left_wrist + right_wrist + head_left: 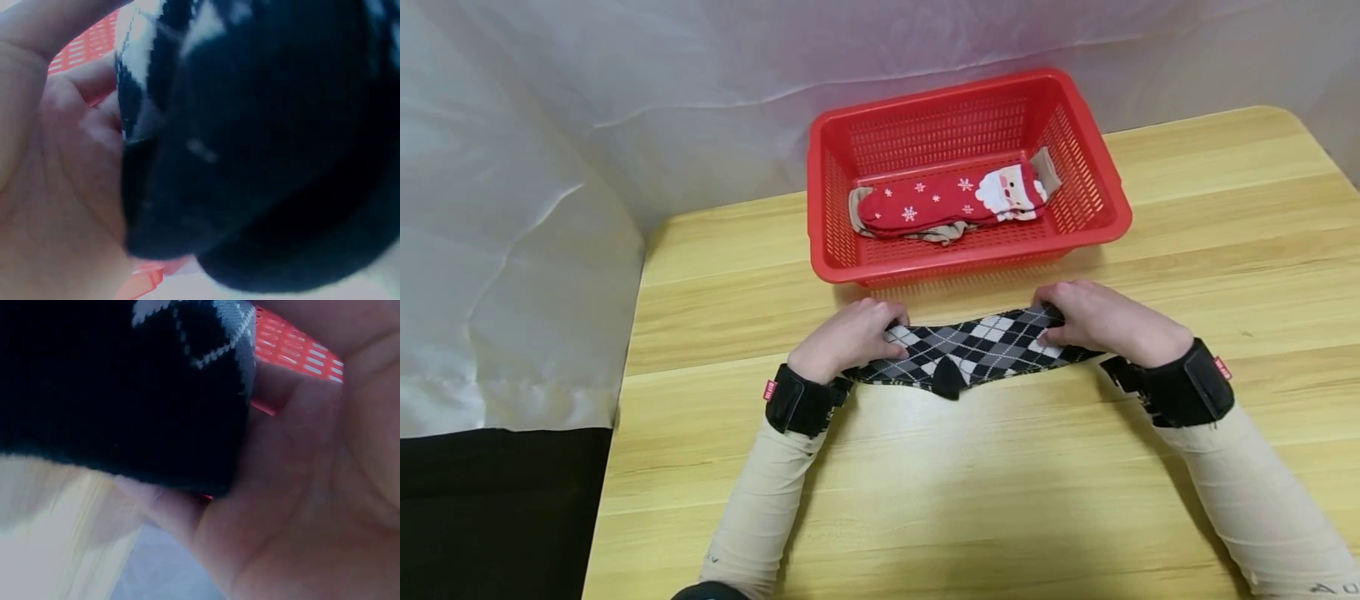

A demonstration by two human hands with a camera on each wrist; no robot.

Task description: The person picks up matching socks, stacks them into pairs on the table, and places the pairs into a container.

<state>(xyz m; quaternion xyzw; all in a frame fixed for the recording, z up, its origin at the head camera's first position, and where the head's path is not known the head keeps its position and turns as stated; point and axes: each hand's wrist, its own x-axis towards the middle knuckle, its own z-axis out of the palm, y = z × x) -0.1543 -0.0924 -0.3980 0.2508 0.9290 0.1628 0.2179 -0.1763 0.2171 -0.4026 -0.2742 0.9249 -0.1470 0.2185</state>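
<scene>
Argyle sock (973, 346) — red basket (1097, 179) just behind — gripped by both hands.

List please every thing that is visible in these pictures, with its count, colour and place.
argyle sock: one, black, grey and white, on the table in front of the basket, held at both ends
basket: one, red, at the table's far edge
Santa sock: one, red, inside the basket, lying on beige fabric
table: one, light wood
left hand: grips the sock's left end
right hand: grips its right end
</scene>
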